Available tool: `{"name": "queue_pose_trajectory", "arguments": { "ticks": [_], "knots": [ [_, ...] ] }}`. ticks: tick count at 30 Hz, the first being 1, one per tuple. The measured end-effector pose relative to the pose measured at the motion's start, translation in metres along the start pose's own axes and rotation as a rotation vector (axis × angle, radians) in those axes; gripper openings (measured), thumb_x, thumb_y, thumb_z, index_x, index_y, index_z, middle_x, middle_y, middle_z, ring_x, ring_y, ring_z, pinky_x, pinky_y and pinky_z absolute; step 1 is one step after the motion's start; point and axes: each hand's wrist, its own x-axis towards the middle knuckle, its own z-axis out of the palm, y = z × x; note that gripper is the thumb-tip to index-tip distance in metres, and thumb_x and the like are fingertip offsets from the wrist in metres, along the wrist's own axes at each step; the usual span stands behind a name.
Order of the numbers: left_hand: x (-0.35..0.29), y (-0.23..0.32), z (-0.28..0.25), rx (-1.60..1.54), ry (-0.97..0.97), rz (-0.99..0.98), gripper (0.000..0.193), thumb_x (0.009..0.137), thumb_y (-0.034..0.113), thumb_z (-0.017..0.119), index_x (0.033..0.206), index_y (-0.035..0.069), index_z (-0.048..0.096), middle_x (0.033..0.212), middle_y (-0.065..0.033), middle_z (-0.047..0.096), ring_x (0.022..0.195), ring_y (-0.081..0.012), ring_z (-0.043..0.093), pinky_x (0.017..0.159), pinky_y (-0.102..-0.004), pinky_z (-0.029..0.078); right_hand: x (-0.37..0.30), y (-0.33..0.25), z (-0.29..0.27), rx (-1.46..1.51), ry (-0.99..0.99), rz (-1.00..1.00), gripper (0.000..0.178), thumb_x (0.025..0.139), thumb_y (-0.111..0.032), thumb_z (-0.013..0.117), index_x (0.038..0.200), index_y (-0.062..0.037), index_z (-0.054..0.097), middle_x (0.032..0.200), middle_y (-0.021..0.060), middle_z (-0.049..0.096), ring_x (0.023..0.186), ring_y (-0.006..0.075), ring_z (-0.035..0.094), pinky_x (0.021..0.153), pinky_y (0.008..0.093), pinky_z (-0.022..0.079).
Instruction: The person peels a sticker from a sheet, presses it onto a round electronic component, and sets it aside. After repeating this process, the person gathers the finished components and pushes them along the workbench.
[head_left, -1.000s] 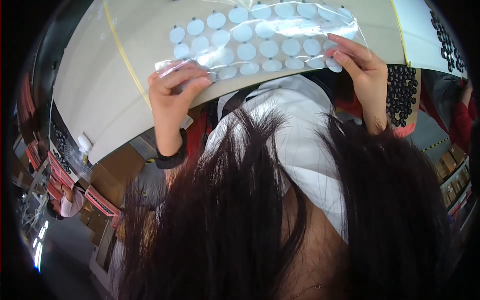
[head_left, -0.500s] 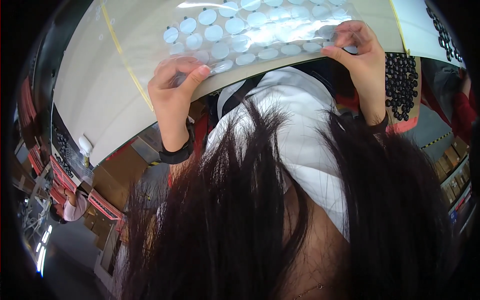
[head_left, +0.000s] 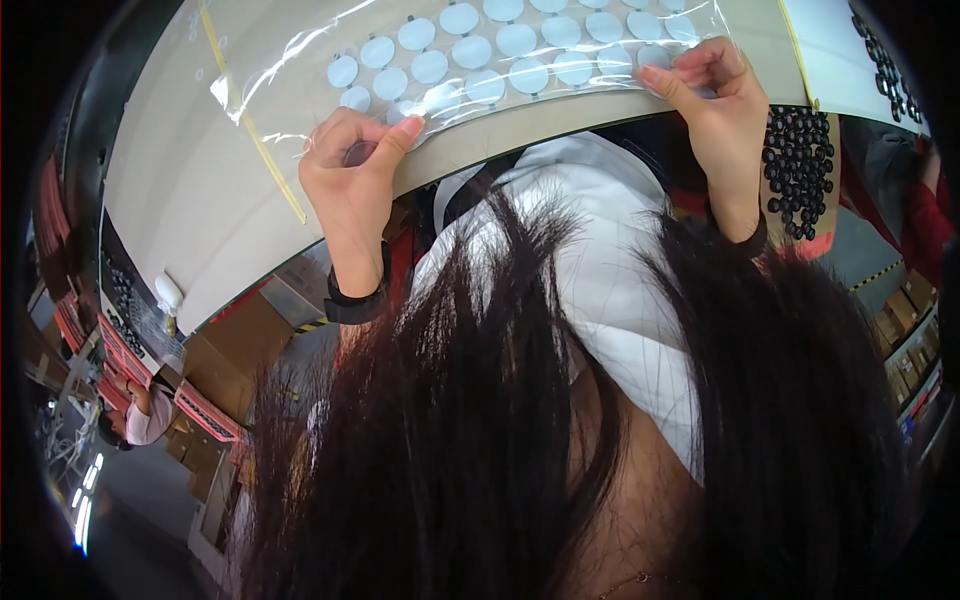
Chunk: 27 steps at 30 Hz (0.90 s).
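A clear plastic film (head_left: 300, 52) stretches over the table, with rows of round pale-blue discs (head_left: 471, 51) showing on or under it. Small dark tabs stick out at the edges of some discs. My left hand (head_left: 355, 150) pinches the film's near left corner between thumb and curled fingers. At the near right corner my right hand (head_left: 715, 95) pinches the film the same way. Bright glare streaks the film, so I cannot tell whether the discs are stuck to it or lie beneath.
The beige table (head_left: 180, 190) carries yellow tape lines (head_left: 250, 130). Black round parts (head_left: 798, 170) fill a tray by my right forearm, and more black parts (head_left: 885, 70) lie at the far right. A white object (head_left: 169, 291) rests near the left edge. A person (head_left: 145, 412) works at lower left.
The film was bowed up along its near edge and now lies flatter and tauter. My hands have shifted only slightly, both still pinching the corners.
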Motion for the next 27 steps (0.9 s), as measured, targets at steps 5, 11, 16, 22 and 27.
{"name": "queue_pose_trajectory", "arguments": {
  "ticks": [5,11,16,22,27],
  "knots": [
    [0.002,0.008,0.002,-0.003,0.024,-0.131,0.026,0.063,0.012,0.073,0.057,-0.003,0.053,0.056,-0.0005,0.044,0.058,-0.0111,0.038,0.054,-0.0236,0.032,0.003,-0.001,0.001,-0.076,0.023,0.051,0.021,0.068,-0.008,0.072,0.073,-0.0038,0.052,0.069,-0.0020,0.052,0.060,0.0051,0.045,0.058,0.0172,0.037],
    [-0.001,-0.001,0.011,0.108,0.094,-0.015,0.026,0.063,0.013,0.073,0.056,-0.001,0.053,0.056,-0.0013,0.046,0.057,-0.0119,0.040,0.058,-0.0240,0.034,0.000,0.005,0.006,-0.263,0.032,-0.039,0.022,0.068,-0.010,0.073,0.071,-0.0045,0.052,0.068,-0.0015,0.052,0.058,0.0061,0.044,0.055,0.0189,0.037],
    [-0.002,0.001,0.011,0.170,0.121,-0.107,0.022,0.062,0.013,0.074,0.059,0.000,0.056,0.058,-0.0019,0.049,0.058,-0.0119,0.042,0.062,-0.0273,0.037,0.003,-0.006,0.007,-0.270,0.038,-0.044,0.022,0.066,-0.010,0.073,0.071,-0.0042,0.052,0.068,-0.0018,0.052,0.058,0.0064,0.045,0.055,0.0193,0.037],
    [0.000,-0.006,-0.010,0.134,-0.044,0.147,0.014,0.065,0.007,0.071,0.067,0.000,0.059,0.066,-0.0019,0.055,0.065,-0.0114,0.046,0.061,-0.0246,0.038,0.009,0.003,-0.001,-0.223,0.002,-0.057,0.022,0.067,-0.011,0.073,0.072,-0.0046,0.053,0.068,-0.0040,0.050,0.058,0.0046,0.043,0.054,0.0178,0.036],
    [0.000,-0.014,-0.017,-0.057,-0.097,0.147,0.007,0.068,0.003,0.068,0.071,0.000,0.061,0.071,-0.0024,0.055,0.067,-0.0106,0.049,0.059,-0.0210,0.038,0.014,0.003,-0.004,-0.254,0.008,-0.055,0.020,0.068,-0.011,0.072,0.072,-0.0051,0.053,0.068,-0.0051,0.049,0.058,0.0035,0.042,0.054,0.0166,0.034]
  ]
}}
